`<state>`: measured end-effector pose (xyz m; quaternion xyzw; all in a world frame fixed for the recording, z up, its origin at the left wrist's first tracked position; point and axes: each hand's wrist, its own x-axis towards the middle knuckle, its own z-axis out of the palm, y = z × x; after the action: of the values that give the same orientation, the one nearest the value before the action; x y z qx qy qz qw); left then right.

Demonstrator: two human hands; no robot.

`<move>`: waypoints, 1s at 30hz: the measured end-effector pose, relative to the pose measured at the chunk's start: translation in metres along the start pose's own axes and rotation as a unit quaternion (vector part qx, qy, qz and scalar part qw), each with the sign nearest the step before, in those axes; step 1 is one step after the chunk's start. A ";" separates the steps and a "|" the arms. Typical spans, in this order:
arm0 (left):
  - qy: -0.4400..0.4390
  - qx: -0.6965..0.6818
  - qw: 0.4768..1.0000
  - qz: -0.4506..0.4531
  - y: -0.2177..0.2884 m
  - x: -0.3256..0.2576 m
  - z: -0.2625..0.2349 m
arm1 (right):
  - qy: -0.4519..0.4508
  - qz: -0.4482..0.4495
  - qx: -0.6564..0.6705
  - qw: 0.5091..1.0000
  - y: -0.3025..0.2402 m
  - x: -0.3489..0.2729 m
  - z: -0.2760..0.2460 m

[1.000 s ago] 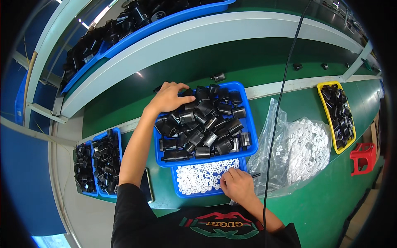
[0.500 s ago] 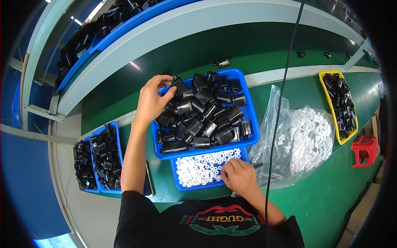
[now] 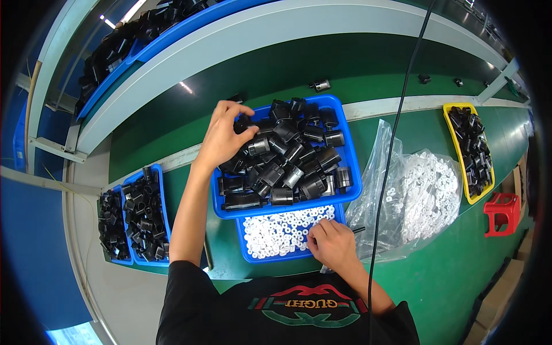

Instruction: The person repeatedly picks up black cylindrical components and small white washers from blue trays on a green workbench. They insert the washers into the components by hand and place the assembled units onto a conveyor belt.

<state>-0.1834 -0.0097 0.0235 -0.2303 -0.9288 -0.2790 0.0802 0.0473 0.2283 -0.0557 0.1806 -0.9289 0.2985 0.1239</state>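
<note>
Left fingers [image 3: 237,109] shifted right | black part [image 3: 242,123] between them

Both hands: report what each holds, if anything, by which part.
Left hand: black part, seemingly pinched at opposite sides. Right hand: thin dark rod juts out beside it; whether gripped can't be told.

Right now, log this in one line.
left hand: at black part in blue tray | right hand: by white rings in front tray, dark rod alongside | grips: unclear
</note>
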 end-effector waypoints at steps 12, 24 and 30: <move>-0.163 -0.008 0.987 -0.006 0.001 0.013 -0.013 | 0.002 -0.004 0.000 1.000 0.000 0.000 0.001; -0.130 0.020 0.991 -0.009 0.002 0.007 -0.023 | -0.001 -0.004 -0.006 1.000 0.000 0.000 0.001; -0.116 -0.054 0.992 -0.015 -0.006 -0.010 -0.030 | -0.008 -0.002 -0.004 1.000 -0.002 0.002 -0.001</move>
<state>-0.1764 -0.0346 0.0423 -0.2509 -0.9189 -0.3012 -0.0446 0.0467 0.2270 -0.0530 0.1839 -0.9307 0.2933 0.1180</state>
